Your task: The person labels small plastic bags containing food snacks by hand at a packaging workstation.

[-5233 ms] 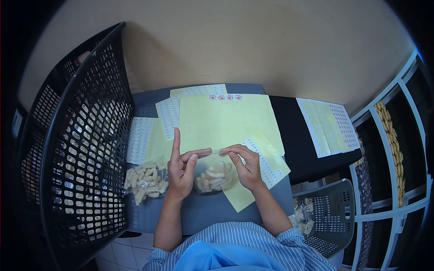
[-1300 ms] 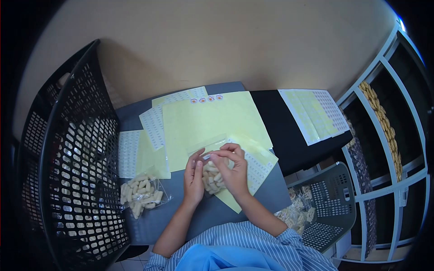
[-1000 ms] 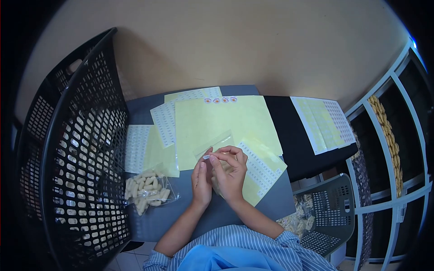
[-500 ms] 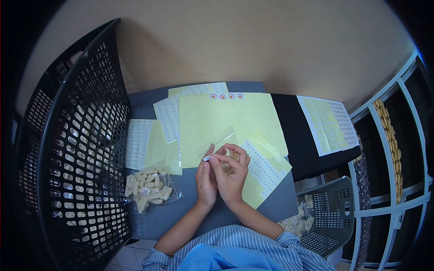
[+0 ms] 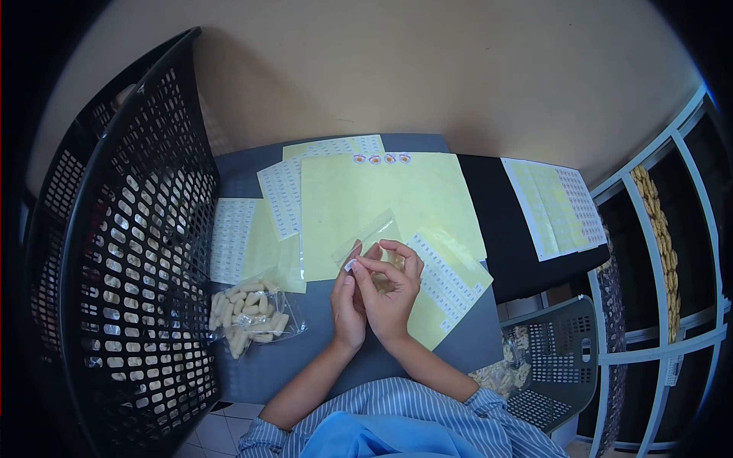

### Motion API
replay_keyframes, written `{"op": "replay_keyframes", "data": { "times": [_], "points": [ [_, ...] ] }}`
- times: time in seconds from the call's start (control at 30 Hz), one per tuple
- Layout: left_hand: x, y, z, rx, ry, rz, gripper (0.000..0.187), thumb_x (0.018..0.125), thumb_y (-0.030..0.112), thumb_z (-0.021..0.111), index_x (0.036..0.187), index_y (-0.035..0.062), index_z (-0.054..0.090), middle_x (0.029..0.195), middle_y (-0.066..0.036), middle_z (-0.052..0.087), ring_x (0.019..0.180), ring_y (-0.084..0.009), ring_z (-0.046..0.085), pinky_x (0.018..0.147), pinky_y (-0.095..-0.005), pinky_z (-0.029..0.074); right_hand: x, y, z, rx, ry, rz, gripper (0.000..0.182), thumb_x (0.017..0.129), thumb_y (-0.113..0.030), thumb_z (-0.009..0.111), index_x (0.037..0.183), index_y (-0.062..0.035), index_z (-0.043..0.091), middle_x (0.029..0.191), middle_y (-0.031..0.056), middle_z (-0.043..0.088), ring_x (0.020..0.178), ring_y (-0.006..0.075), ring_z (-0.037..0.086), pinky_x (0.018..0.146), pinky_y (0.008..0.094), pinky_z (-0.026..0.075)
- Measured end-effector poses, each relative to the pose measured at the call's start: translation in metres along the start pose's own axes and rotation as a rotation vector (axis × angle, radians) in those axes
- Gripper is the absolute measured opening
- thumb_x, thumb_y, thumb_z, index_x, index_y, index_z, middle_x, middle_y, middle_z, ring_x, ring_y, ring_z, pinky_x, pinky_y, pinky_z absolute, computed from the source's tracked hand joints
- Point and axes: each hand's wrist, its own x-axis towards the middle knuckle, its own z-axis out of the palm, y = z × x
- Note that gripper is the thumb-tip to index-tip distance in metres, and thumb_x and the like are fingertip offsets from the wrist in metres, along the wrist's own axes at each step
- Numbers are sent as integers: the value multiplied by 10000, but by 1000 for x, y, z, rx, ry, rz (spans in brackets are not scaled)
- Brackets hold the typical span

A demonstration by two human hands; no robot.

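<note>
left hand (image 5: 348, 305) and right hand (image 5: 389, 294) pinching a small white sticker (image 5: 349, 266) against a clear snack bag (image 5: 369, 238), sealed snack bag (image 5: 249, 314) near left

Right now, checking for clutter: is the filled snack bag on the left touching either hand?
Apart. The head view shows bare grey table between the snack bag and the left hand.

light: even, soft — shadows: faint | edges: fisheye-warped, dark vignette | focus: sharp

Grey table (image 5: 259, 365) under label sheets (image 5: 382, 200), snack bag (image 5: 248, 311)
</note>
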Motion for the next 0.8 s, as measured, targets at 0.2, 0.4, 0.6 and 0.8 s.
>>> {"op": "replay_keyframes", "data": {
  "times": [0.2, 0.4, 0.6, 0.8],
  "points": [
    [-2, -3, -4, -18, 27, 27, 462, 911, 196, 230, 1293, -64, 237, 1287, -217, 351, 1201, -259, 352, 1000, -314, 276, 0, 3, -2, -36, 11, -48, 174, 620, -165, 725, 780, -136, 663, 1002, 56, 498, 980, 232, 421, 833, 363, 300],
    [0, 3, -3, -27, 110, 11, 399, 920, 179, 283, 1214, -78, 367, 1188, -212, 459, 1132, -256, 437, 967, -327, 334, 5, 1, -6, 25, 49, -56, 381, 594, -169, 740, 928, -90, 573, 1049, 88, 426, 978, 242, 420, 816, 364, 326],
    [4, 7, -9, -34, 223, 18, 332, 911, 173, 373, 1121, -66, 467, 1086, -194, 536, 1040, -263, 515, 904, -338, 406, 9, 3, -13, 53, 24, -40, 300, 642, -100, 695, 912, -53, 574, 1051, 104, 424, 993, 246, 423, 818, 335, 368],
    [11, 5, -16, -151, 289, -45, 288, 903, 137, 395, 1092, -57, 492, 1048, -193, 555, 1000, -258, 541, 889, -335, 420, 51, 21, -35, -18, 40, 31, 206, 708, -50, 615, 905, -54, 557, 957, 77, 502, 915, 204, 485, 735, 325, 390]
  ]
}}
